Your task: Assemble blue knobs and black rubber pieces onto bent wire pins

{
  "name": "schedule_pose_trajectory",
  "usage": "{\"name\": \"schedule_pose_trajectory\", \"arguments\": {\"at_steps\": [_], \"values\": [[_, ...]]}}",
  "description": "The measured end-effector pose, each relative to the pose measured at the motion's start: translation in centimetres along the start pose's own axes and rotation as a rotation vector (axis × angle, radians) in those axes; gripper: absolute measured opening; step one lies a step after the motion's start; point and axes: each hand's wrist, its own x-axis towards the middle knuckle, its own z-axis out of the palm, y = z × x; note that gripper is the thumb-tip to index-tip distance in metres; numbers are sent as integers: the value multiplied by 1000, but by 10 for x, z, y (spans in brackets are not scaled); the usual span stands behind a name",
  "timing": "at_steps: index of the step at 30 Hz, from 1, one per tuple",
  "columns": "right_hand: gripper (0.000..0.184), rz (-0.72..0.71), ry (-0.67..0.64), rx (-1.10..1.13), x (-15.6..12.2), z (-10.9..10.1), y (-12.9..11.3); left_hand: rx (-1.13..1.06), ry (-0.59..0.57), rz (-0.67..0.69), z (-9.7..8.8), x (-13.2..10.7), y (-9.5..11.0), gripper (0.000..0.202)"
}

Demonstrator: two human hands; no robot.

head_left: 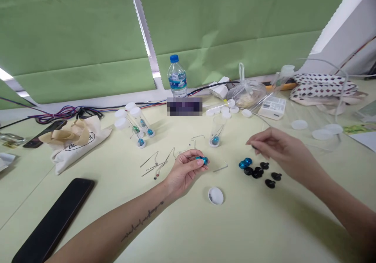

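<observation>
My left hand (185,171) is closed around a shiny blue metal part (205,161), with a thin metal rod beside it between the fingers. Raised to the right, my right hand (273,147) pinches a small black piece (253,147), mostly covered by the fingertips. Below that hand lie blue metal parts (245,163) and several black discs (257,172) with small stems. A hex key (221,166) rests between the hands. Thin bent metal rods (157,163) are scattered left of my left hand. A white cap (216,196) nearby contains tiny dark pieces.
Clear tubes with white lids (135,126) stand at left, another tube (216,132) ahead. Behind are a water bottle (177,79), white caps (225,110) and a plastic bag (246,92). A phone (54,220) and cloth pouch (78,143) lie left.
</observation>
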Motion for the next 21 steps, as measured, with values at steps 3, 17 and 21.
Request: {"name": "schedule_pose_trajectory", "arguments": {"at_steps": [3,17,21], "values": [[18,28,-103,171,-15,25,-26,26,-54,4,1,-1,-1,22],[21,49,-118,353,-39,69,-38,168,-200,-73,5,-6,-2,24],[11,-22,-104,396,-42,70,-38,165,-189,-97,3,-5,-4,25]]}}
